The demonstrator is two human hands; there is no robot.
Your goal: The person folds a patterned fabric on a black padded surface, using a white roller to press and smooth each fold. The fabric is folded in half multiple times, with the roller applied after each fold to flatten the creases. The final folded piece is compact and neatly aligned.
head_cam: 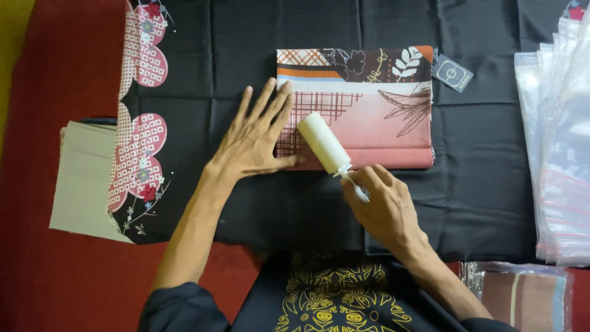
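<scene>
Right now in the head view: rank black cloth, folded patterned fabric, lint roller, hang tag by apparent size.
1. black cloth
2. folded patterned fabric
3. lint roller
4. hang tag
All lie at roughly table level, so camera nearness hardly skews this.

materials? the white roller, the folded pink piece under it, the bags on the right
Roller: looks like matte white paper sheets wound on a plastic handle, probably adhesive. Folded piece: printed woven fabric, soft matte, creased edges. Bags: clear glossy plastic film, seen by glare and see-through layers.
</scene>
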